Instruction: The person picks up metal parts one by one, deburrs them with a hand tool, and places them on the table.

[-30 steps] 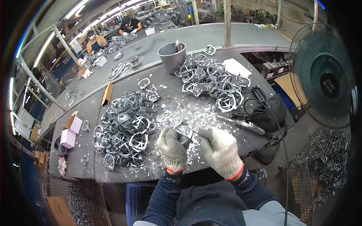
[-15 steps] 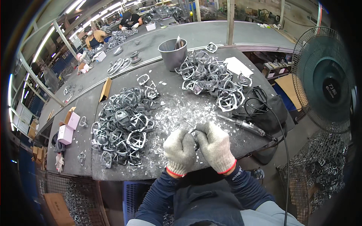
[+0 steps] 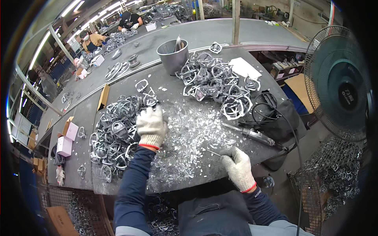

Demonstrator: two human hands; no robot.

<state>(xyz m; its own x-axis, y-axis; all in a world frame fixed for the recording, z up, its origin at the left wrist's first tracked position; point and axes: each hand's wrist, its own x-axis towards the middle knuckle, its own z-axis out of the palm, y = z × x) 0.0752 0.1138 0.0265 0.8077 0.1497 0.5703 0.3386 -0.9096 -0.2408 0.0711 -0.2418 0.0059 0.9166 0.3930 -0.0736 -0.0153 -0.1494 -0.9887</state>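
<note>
My left hand (image 3: 151, 125), in a whitish knit glove with a red cuff, reaches over the right edge of a pile of grey metal frames (image 3: 120, 128). Its fingers point away from me, partly stretched, beside a loose frame (image 3: 150, 98); the fingertips are partly hidden. My right hand (image 3: 237, 167), gloved alike, is closed around a thin metal rod-like tool (image 3: 213, 152) near the table's front edge. The tool's tip points left, over scattered metal flakes (image 3: 189, 137). A second heap of frames (image 3: 214, 78) lies farther back to the right.
Behind the heaps stands a grey bucket (image 3: 172, 57). A corded power tool (image 3: 254, 135) lies to the right, near a large fan (image 3: 338, 84). White paper (image 3: 245, 68) and an open pink-white box (image 3: 67, 143) lie on the tables. Two people work at the far left.
My hands have parted from working together at the middle front. The left has moved forward and left to the pile; the right has shifted right and down with the thin tool.
</note>
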